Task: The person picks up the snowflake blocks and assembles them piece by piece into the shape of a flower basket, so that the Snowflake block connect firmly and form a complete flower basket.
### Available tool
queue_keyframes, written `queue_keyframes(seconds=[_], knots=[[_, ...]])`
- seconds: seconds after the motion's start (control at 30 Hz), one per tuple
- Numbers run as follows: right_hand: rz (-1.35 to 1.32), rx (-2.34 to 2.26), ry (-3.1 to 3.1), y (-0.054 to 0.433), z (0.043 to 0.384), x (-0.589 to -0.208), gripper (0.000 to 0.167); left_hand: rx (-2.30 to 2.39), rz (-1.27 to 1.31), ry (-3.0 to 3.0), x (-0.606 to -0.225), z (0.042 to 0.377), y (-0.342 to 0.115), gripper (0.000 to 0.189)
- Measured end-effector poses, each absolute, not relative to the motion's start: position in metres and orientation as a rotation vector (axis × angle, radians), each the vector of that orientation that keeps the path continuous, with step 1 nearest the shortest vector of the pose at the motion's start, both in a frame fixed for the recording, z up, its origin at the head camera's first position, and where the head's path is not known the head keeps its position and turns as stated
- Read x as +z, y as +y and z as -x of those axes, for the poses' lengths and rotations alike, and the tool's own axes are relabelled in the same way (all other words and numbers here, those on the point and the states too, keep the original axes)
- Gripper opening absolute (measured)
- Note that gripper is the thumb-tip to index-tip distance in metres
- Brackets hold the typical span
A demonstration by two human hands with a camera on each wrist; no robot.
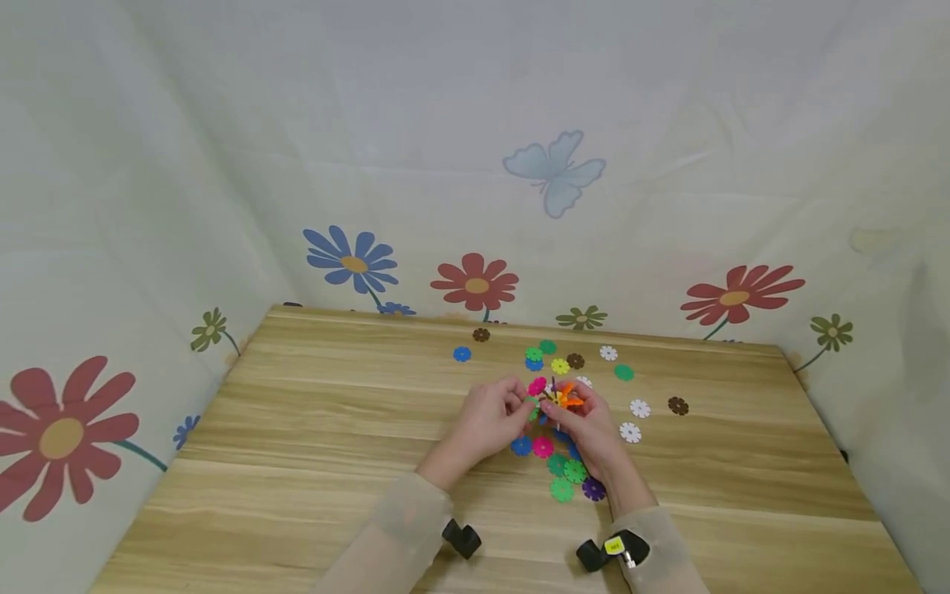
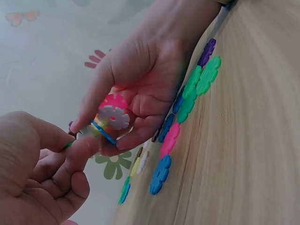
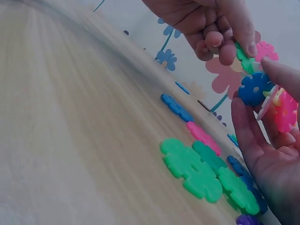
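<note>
My left hand (image 1: 490,417) pinches a bright green notched plastic disc (image 3: 243,59) between thumb and forefinger. My right hand (image 1: 595,429) holds a cluster of interlocked flower-shaped discs. In that cluster I make out a blue disc (image 3: 255,88), a white disc (image 2: 115,118) and a pink disc (image 3: 286,111); orange ones (image 1: 567,399) show in the head view. The green disc is at the cluster's edge, close to another pink disc (image 3: 266,50). Whether its slot is joined there cannot be told, since fingers cover part of it.
Loose discs lie around the hands on the wooden table (image 1: 334,429). Nearest me are green discs (image 1: 562,489) and a purple one (image 1: 594,488). White discs (image 1: 640,408) and a brown disc (image 1: 679,406) lie to the right. A flowered cloth (image 1: 416,165) hangs behind the table.
</note>
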State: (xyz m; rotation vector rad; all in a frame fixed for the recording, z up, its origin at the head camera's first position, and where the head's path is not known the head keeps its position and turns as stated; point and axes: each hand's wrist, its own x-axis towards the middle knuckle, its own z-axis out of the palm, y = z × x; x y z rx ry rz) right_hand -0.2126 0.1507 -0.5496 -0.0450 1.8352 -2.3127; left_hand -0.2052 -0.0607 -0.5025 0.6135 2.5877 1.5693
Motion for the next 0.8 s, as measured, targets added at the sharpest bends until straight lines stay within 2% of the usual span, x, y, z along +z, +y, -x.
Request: queue_keyframes(seconds=[0.23, 0.43, 0.57, 0.8], knots=[[0.154, -2.333, 1.846, 0.155, 0.213, -0.551, 0.04, 1.641, -0.601, 2.58, -0.505, 0.212, -0.063, 0.007], [0.0, -2.403, 1.835, 0.159, 0.216, -0.549, 0.03, 1.674, -0.545, 2.548, -0.511, 0.216, -0.066, 0.01], [-0.11, -2.541, 1.717, 0.165, 0.219, -0.548, 0.02, 1.469, -0.562, 2.589, -0.516, 0.218, -0.07, 0.013], [-0.13, -2.609, 1.558, 0.171, 0.224, -0.548, 0.018, 1.137, -0.709, 2.586, -0.525, 0.223, -0.078, 0.028]])
